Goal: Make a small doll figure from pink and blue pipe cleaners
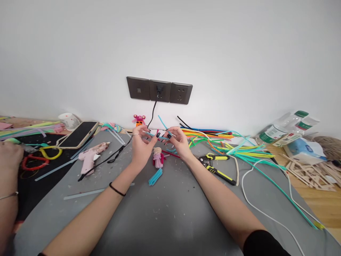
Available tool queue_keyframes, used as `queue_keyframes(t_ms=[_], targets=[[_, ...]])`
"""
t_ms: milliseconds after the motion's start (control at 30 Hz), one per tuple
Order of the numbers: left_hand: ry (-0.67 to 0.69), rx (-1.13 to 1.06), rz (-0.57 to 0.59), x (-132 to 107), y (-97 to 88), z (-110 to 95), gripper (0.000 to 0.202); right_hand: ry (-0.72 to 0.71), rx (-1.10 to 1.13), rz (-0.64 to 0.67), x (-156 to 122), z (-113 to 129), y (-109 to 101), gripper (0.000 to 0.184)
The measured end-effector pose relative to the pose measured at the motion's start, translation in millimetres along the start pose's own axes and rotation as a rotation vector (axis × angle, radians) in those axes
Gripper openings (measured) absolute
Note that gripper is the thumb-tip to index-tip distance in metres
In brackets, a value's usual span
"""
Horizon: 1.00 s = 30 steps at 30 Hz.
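Note:
A light blue pipe cleaner [162,122] is pinched between both hands, one end sticking up. My left hand [142,149] grips it with thumb and fingertips, and my right hand [180,143] closes on it just to the right. The hands are raised over the back of the grey mat. Just below them lies a small pipe-cleaner figure [158,159] in pink and beige. A folded blue pipe-cleaner piece [155,177] sits at its lower end. Behind my left hand stands a pink and orange pipe-cleaner figure [139,120].
Yellow-black wire strippers [218,174] lie right of my right forearm, near loose pipe cleaners [247,153]. To the left are a pink glue gun [89,158], a phone [80,135] and scissors [34,162]. Another person's hand [10,156] is at the left edge. Bottles [274,132] stand right.

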<state>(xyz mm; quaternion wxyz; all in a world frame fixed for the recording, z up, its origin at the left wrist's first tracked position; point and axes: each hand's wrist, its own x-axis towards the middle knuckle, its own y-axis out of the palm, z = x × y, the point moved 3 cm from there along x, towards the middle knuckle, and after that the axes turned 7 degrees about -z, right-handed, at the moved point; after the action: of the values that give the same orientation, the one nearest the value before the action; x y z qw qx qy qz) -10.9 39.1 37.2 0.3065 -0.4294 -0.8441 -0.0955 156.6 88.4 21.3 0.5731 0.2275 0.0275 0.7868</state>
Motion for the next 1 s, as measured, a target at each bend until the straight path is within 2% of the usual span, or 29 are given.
queue_keyframes(t_ms=[67, 133, 233, 300, 533, 800, 867, 1000], targets=[[0.19, 0.087, -0.091, 1.9, -5.9, -8.5, 0.036, -0.012, -0.037, 0.022, -0.5, 0.7, 1.1, 0.022], [0.348, 0.211, -0.032, 2.3, -6.3, -14.7, 0.021, -0.016, -0.066, 0.046, -1.1, 0.4, 2.3, 0.02], [0.42, 0.304, 0.1, 1.0, -2.7, -15.5, 0.012, -0.024, -0.093, 0.08, -1.9, -1.6, 3.9, 0.017], [0.422, 0.299, 0.144, -0.3, -0.4, -14.0, 0.011, -0.025, -0.098, 0.093, -2.4, -2.7, 4.9, 0.015], [0.372, 0.306, 0.213, -0.1, 1.6, -14.3, 0.026, 0.008, -0.12, 0.077, -2.3, 3.1, 5.1, 0.014], [0.282, 0.31, 0.157, 5.4, -0.9, -10.0, 0.026, -0.02, -0.06, -0.205, 5.9, 8.9, -18.8, 0.02], [0.244, 0.312, 0.191, 6.1, -1.2, -7.4, 0.031, -0.006, -0.051, -0.217, 6.0, 9.5, -21.4, 0.023], [0.11, 0.24, 0.342, 4.6, 1.2, -2.8, 0.045, -0.005, -0.016, -0.253, 5.1, 12.2, -22.9, 0.021]])
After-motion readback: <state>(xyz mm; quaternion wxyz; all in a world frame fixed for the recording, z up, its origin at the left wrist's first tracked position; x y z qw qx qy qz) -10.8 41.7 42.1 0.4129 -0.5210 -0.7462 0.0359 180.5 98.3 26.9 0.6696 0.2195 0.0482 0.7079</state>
